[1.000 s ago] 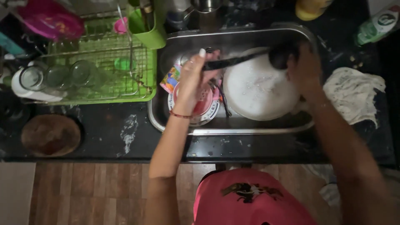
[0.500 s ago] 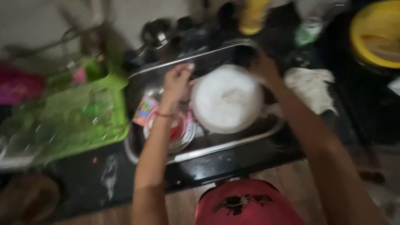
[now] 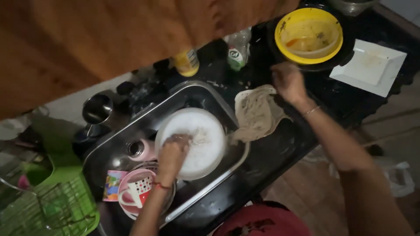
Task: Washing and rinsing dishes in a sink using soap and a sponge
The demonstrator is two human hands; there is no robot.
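Suds blur the left hand's (image 3: 173, 150) grip on the white plate (image 3: 192, 142); right hand (image 3: 288, 81) loosely curled.

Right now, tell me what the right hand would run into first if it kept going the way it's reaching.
The right hand points toward the back of the counter. First in line looks like the dark pan holding the yellow bowl, though the height gap is unclear.

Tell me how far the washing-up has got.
Done: nothing clearly; the green drying rack is too blurred to judge. In hand: the left hand rests on the white plate in the sink; the right hand reaches toward the dirty yellow bowl. Left: that bowl, the square white plate, and the dotted mug.
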